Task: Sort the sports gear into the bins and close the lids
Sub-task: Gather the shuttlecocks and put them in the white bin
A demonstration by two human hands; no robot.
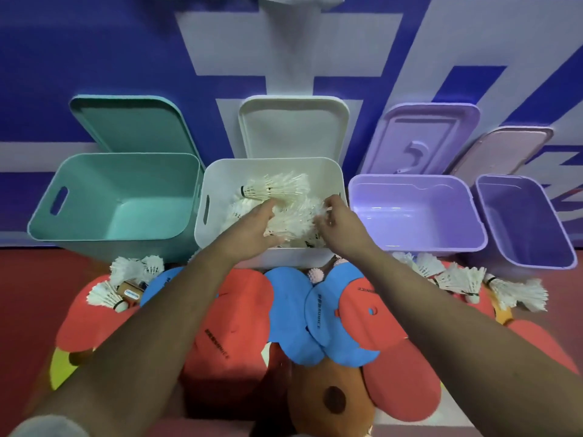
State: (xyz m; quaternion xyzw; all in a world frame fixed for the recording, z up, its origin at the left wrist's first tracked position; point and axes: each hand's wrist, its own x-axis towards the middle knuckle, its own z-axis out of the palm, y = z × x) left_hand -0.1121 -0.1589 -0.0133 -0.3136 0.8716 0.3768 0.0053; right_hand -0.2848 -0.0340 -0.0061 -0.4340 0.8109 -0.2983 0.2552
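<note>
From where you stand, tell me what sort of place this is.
Probably an indoor sports hall: a red court-style floor, a blue-and-white printed wall, and badminton shuttlecocks piled in the white bin.

Red floor [25,294], four open bins [113,239] and heaped red-blue pads [239,310] on it

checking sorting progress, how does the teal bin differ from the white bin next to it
The teal bin looks empty; the white bin holds shuttlecocks. The left hand and right hand reach into the white bin, not the teal bin. Both bins' lids stand open.
</note>
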